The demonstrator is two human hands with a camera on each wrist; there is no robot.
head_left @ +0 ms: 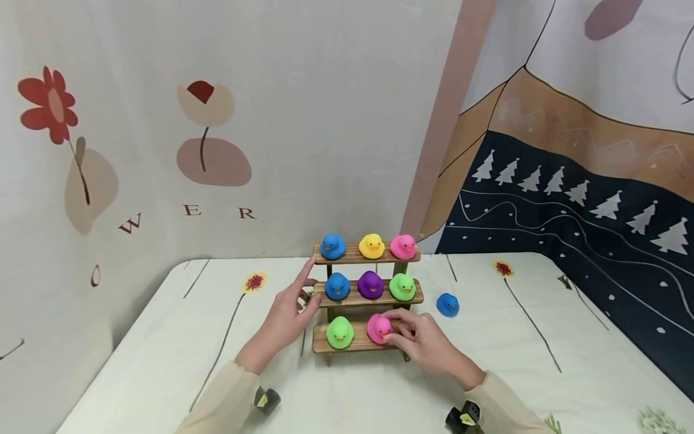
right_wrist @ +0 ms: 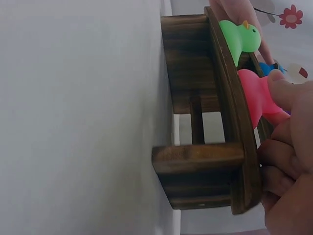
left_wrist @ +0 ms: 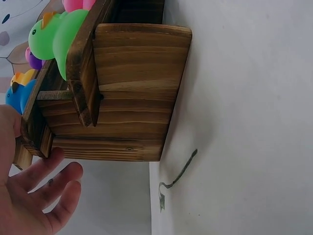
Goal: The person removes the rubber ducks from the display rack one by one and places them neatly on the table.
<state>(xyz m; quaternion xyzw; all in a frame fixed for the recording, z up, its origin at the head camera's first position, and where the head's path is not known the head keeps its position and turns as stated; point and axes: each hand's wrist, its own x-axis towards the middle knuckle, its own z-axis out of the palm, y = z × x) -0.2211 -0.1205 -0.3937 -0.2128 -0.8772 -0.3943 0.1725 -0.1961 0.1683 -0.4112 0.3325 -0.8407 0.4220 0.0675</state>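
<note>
A three-tier wooden display shelf (head_left: 355,348) stands on the table with rubber ducks on every tier. My right hand (head_left: 428,340) pinches a pink rubber duck (head_left: 378,329) at the lowest tier, right of a green duck (head_left: 340,333). In the right wrist view, thumb and fingers hold the pink duck (right_wrist: 255,95) by the tier's edge. My left hand (head_left: 287,313) grips the shelf's left end, thumb at the middle tier and index finger reaching up to the top tier. The left wrist view shows the other fingers (left_wrist: 63,188) loosely bent beside the wood.
Blue (head_left: 333,246), yellow (head_left: 371,246) and pink (head_left: 403,246) ducks sit on top. The middle tier bears blue (head_left: 337,286), purple (head_left: 371,284) and green (head_left: 403,287) ones. Another blue duck (head_left: 447,305) lies on the tablecloth (head_left: 179,337) to the right. Behind hangs a printed curtain (head_left: 325,120).
</note>
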